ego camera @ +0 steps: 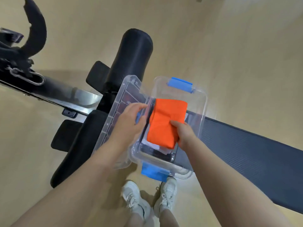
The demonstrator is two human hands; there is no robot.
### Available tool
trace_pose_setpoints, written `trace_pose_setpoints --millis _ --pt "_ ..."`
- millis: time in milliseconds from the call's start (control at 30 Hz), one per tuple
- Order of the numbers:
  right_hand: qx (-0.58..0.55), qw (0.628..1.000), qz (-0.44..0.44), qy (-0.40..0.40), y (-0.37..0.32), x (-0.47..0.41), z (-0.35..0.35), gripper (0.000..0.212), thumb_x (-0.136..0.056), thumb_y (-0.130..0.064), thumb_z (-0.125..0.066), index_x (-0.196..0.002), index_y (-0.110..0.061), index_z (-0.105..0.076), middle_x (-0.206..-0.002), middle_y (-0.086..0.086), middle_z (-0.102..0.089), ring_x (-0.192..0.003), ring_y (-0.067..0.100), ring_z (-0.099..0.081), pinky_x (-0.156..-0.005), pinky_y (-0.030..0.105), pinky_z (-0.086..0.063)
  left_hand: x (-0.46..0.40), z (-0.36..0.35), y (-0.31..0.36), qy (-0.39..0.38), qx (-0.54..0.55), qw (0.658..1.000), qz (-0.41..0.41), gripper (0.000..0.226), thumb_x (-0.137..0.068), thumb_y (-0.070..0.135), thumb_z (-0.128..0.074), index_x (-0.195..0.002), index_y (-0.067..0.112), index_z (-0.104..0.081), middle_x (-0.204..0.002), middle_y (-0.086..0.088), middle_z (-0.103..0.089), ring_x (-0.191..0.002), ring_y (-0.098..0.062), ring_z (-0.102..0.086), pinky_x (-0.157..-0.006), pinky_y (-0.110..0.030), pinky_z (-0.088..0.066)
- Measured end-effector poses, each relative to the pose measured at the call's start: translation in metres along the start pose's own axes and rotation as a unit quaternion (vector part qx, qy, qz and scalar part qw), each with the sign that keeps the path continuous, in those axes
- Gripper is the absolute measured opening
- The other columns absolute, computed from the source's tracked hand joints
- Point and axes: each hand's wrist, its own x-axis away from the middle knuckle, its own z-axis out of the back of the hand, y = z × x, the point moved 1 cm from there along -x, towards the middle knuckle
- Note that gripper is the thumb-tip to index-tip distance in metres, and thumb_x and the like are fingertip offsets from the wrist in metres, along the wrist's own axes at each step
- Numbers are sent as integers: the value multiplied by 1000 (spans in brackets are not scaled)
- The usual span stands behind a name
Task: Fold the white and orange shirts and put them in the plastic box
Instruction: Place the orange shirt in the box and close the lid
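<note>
A folded orange shirt [165, 122] lies in the clear plastic box [202, 108], which has blue latches at both ends. My right hand [183, 133] grips the shirt's near right edge, fingers curled over the cloth. A bit of folded white shirt [151, 145] shows underneath it at the near end. My left hand [131, 122] rests on the box's left rim, fingers bent over the edge. The box's clear lid [114, 108] lies beside it on the left, partly under my left arm.
The box and lid sit on a black padded exercise bench [246, 154] with round black rollers [131, 58] at the far end. A metal frame and a black strap with a carabiner [26, 76] are at left. Tan floor surrounds; my white shoes [147, 199] stand below.
</note>
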Motion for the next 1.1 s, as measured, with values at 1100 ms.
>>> trace_pose_setpoints --millis 1100 --pt "426 863 257 -83 -65 125 -13 26 -94 -12 -43 -113 -6 -60 -117 6 -62 -109 21 -53 -77 18 -31 9 45 14 -43 -60 972 224 28 -96 27 -45 -103 2 -56 -93 -11 -59 -81 -17 -54 -70 -29 -42"
